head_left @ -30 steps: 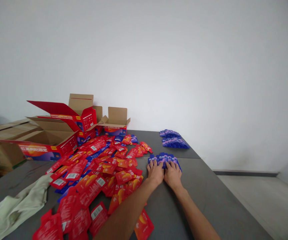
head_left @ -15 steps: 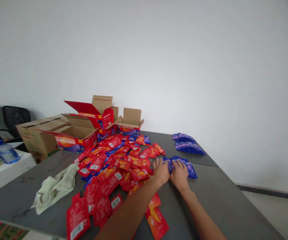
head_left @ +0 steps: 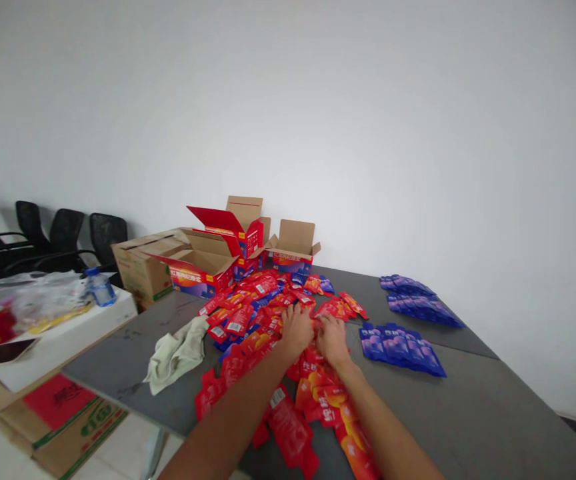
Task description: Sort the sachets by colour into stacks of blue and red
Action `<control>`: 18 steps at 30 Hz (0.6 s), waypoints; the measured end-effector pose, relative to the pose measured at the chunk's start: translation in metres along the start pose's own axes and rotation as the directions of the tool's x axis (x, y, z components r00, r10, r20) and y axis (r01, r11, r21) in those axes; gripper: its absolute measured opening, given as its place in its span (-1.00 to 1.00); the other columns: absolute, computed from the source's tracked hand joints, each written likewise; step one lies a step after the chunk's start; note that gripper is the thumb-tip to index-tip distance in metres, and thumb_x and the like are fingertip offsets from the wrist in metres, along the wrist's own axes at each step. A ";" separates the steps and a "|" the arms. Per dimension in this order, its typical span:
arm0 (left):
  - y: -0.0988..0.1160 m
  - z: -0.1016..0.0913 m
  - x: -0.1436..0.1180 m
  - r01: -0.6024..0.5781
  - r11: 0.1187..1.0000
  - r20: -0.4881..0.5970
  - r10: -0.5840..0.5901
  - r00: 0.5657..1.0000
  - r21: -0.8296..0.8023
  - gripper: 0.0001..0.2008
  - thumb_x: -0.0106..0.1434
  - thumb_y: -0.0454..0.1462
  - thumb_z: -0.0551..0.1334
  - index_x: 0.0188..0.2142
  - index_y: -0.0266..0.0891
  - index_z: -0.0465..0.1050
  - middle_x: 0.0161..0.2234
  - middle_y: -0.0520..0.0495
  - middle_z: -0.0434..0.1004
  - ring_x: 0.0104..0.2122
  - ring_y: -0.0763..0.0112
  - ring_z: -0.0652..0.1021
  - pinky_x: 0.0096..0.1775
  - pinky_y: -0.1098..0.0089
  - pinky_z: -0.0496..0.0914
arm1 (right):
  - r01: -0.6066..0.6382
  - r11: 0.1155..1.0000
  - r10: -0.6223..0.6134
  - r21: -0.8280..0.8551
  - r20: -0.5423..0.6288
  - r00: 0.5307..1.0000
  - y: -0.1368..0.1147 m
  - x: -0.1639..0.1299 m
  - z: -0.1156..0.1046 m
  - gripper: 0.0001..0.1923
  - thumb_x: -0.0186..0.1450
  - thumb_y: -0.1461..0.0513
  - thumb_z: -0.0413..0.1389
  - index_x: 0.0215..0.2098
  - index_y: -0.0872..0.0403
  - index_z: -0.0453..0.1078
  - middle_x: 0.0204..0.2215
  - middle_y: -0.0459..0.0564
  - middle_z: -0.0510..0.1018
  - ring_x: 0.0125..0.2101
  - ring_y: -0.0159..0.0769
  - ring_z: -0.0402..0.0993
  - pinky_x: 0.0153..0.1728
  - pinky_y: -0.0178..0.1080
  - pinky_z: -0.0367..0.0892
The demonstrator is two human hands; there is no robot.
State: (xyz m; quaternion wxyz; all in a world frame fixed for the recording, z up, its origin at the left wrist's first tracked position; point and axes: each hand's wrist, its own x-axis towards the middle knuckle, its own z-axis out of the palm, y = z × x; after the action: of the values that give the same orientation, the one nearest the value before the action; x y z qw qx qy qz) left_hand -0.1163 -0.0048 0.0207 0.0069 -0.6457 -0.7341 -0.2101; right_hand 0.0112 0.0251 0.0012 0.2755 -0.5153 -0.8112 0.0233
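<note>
Both my hands are in the heap of red pouches (head_left: pixel 263 287) on the dark table. My left hand (head_left: pixel 296 328) lies over the pouches with its fingers apart and its fingertips partly hidden among them. Close beside it, my right hand (head_left: pixel 332 339) has its fingers curled on the edge of a red pouch (head_left: pixel 317 324). Orange-fronted red pouches (head_left: pixel 324 393) overlap under and in front of my wrists. To the right lies a fanned row of purple-blue pouches (head_left: pixel 402 348), apart from both hands. Some blue pouches show within the red heap.
Two more purple-blue pouch rows (head_left: pixel 421 308) lie at the back right. Open red cartons (head_left: pixel 203 270) stand behind the heap, near a brown carton (head_left: pixel 143 263). A pale cloth (head_left: pixel 178 353) lies left. A bottle (head_left: pixel 101 288) and plastic bags stand on a white surface further left.
My hands have left the purple-blue row and moved left into the red heap. That row now lies uncovered. The view has turned left, showing more chairs and the white surface.
</note>
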 end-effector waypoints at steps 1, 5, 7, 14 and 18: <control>-0.012 -0.006 -0.001 0.029 0.999 -0.022 -0.029 0.999 0.028 -0.58 0.25 -0.23 0.16 0.11 -0.22 0.41 0.18 -0.28 0.35 0.22 0.01 0.25 0.19 0.04 0.13 | 0.024 1.000 -0.024 0.020 0.000 1.000 -0.012 0.002 0.004 -0.61 0.30 0.37 -0.04 -0.02 0.15 0.53 0.04 0.13 0.53 0.03 -0.12 0.38 0.09 -0.20 0.14; -0.056 -0.024 -0.006 0.139 0.985 -0.080 -0.131 0.988 0.105 -0.63 0.26 -0.26 0.16 0.05 -0.27 0.45 0.10 -0.31 0.41 0.17 -0.01 0.29 0.16 0.01 0.14 | 0.111 0.991 -0.113 0.075 0.021 0.993 -0.056 0.009 0.018 -0.61 0.29 0.40 -0.05 -0.05 0.13 0.53 0.01 0.12 0.55 0.00 -0.16 0.39 0.07 -0.20 0.15; -0.077 -0.030 -0.009 0.155 0.979 -0.106 -0.142 0.984 0.130 -0.65 0.26 -0.28 0.16 0.04 -0.26 0.46 0.10 -0.29 0.41 0.16 0.00 0.30 0.15 0.02 0.14 | 0.141 0.986 -0.144 0.094 0.027 0.989 -0.075 0.012 0.025 -0.63 0.26 0.41 -0.03 -0.10 0.12 0.54 -0.02 0.10 0.56 -0.01 -0.17 0.38 0.07 -0.20 0.14; -0.136 -0.033 -0.012 0.166 0.960 -0.058 -0.156 0.986 0.226 -0.63 0.35 -0.37 0.00 -0.01 -0.19 0.53 0.09 -0.23 0.46 0.19 -0.01 0.29 0.14 0.00 0.17 | 0.228 0.965 -0.246 0.133 0.150 0.958 -0.122 0.019 0.048 -0.66 0.27 0.35 0.02 -0.07 0.05 0.52 0.01 0.04 0.54 0.04 -0.18 0.30 0.07 -0.20 0.13; -0.148 -0.030 -0.007 0.125 0.953 -0.052 -0.115 0.992 0.278 -0.63 0.36 -0.37 -0.02 -0.03 -0.20 0.53 0.11 -0.22 0.46 0.18 0.02 0.32 0.11 0.05 0.21 | 0.202 0.974 -0.221 0.102 0.230 0.948 -0.130 0.020 0.058 -0.67 0.28 0.30 0.04 -0.04 0.01 0.50 0.07 0.05 0.50 0.11 -0.11 0.22 0.04 -0.13 0.15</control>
State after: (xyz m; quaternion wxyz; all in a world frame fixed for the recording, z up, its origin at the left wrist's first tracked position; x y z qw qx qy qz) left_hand -0.2641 -0.0331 0.0019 0.0985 -0.5887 -0.7940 -0.1153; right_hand -0.1295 -0.0047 0.0027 0.1961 -0.4078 -0.8875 0.0868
